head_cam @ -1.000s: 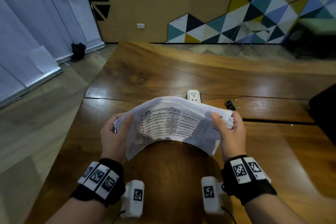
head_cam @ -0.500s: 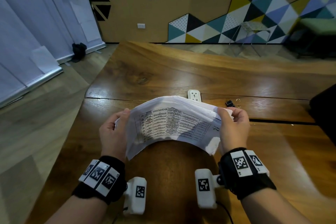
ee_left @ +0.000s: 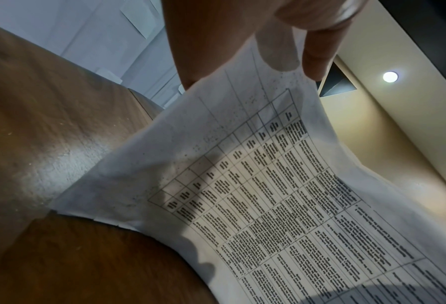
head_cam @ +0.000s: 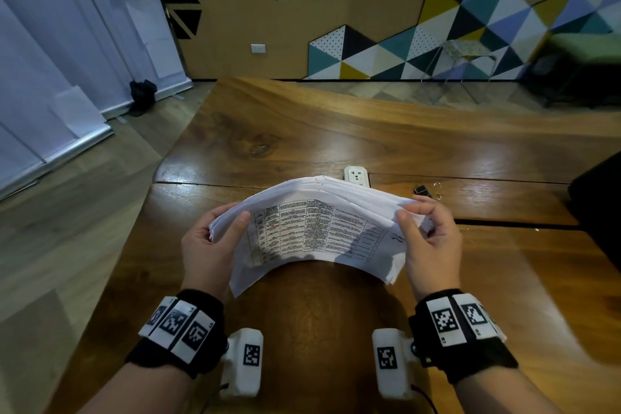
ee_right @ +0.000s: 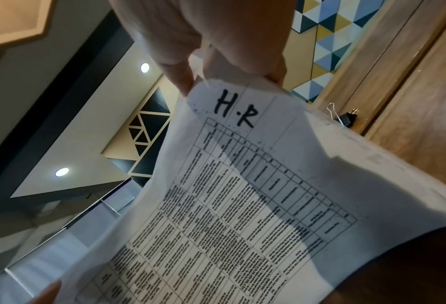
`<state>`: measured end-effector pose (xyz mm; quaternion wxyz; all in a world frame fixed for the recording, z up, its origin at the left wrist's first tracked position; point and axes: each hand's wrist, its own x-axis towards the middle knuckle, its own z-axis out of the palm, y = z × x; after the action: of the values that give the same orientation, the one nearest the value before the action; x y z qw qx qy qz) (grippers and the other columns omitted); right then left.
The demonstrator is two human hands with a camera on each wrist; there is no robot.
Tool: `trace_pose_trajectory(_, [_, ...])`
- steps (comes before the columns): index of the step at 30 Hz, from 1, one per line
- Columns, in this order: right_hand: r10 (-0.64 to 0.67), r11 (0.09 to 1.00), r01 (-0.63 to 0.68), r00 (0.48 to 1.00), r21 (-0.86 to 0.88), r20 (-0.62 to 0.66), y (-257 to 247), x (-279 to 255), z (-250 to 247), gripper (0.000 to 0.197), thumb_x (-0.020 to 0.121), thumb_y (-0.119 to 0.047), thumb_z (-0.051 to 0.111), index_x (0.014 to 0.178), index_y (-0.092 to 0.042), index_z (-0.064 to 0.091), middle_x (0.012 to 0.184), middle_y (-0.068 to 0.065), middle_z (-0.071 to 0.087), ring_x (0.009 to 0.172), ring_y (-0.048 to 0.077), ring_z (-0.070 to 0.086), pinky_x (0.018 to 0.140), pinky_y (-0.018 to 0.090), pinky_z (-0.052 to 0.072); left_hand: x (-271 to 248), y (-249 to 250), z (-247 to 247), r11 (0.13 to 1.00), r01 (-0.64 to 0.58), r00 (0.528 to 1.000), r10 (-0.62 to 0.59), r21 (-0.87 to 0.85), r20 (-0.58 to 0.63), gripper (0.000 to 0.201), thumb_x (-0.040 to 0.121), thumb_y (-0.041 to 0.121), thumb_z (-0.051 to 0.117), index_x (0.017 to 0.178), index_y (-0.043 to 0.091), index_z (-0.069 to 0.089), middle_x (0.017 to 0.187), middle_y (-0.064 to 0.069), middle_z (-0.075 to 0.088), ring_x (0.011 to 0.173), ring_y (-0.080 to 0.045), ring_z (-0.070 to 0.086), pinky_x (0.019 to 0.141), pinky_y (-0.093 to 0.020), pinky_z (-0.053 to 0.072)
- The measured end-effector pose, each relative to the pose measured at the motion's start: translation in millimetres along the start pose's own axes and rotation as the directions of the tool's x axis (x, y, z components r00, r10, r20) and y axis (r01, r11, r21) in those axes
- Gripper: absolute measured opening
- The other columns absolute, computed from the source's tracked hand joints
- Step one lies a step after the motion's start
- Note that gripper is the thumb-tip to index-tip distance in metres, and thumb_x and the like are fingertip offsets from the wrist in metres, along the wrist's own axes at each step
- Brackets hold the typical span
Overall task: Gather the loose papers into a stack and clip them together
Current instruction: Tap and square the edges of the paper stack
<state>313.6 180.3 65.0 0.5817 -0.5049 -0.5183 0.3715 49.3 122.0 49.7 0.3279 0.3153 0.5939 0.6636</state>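
A stack of printed papers (head_cam: 316,225) with tables of text arches upward between my two hands above the wooden table (head_cam: 302,131). My left hand (head_cam: 215,239) grips its left edge, thumb on top. My right hand (head_cam: 423,228) pinches the right edge, near a handwritten "H.R" (ee_right: 234,111). The lower edge of the papers (ee_left: 242,205) stands on the table in the left wrist view. A black binder clip (head_cam: 422,190) lies on the table beyond my right hand; the right wrist view shows the binder clip (ee_right: 346,119) past the paper's edge.
A white power socket (head_cam: 357,174) is set into the table just behind the papers. A dark object (head_cam: 598,212) stands at the table's right edge. The table's left edge drops to the floor (head_cam: 67,212).
Both hands have shifted slightly on the paper edges, and the right hand has turned with its fingers more spread. The stack stays arched in about the same place.
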Motion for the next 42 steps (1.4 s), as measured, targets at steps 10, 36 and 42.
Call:
trace_pose_trajectory(10, [-0.191, 0.951, 0.216, 0.973, -0.219, 0.128, 4.6, -1.7, -15.1, 0.018, 0.084, -0.016, 0.062, 0.086, -0.034, 0.059, 0.122, -0.004, 0.049, 0.109, -0.017, 0.046, 0.089, 0.020, 0.052, 9.6, -9.1, -5.2, 0.999, 0.015, 1.000, -0.015, 0.033, -0.008, 0.015, 0.087, 0.008, 0.064, 0.084, 0.020, 0.072, 0.085, -0.008, 0.071, 0.085, -0.022, 0.064, 0.072, -0.034, 0.051])
trace_pose_trajectory(36, [0.191, 0.980, -0.200, 0.942, 0.004, 0.275, 20.6, 24.3, -23.0, 0.036, 0.080, 0.010, 0.064, 0.096, -0.022, 0.065, 0.098, 0.001, 0.072, 0.097, 0.016, 0.067, 0.084, 0.028, 0.053, 31.6, 0.8, -25.7, 0.995, 0.098, 0.949, -0.094, 0.002, 0.302, 0.054, 0.047, 0.041, 0.090, 0.091, 0.015, 0.077, 0.096, -0.013, 0.077, 0.091, -0.028, 0.073, 0.078, -0.043, 0.058])
trace_pose_trajectory(42, [0.262, 0.963, -0.266, 0.906, -0.034, 0.331, 36.5, 16.1, -28.5, 0.043, 0.070, 0.011, 0.074, 0.095, -0.024, 0.069, 0.091, -0.008, 0.077, 0.089, 0.009, 0.071, 0.078, 0.030, 0.055, 13.8, -19.8, -28.5, 0.985, 0.130, 0.911, -0.164, 0.114, 0.377, 0.057, 0.044, 0.055, 0.087, 0.093, 0.026, 0.078, 0.095, -0.004, 0.079, 0.091, -0.020, 0.073, 0.080, -0.040, 0.059])
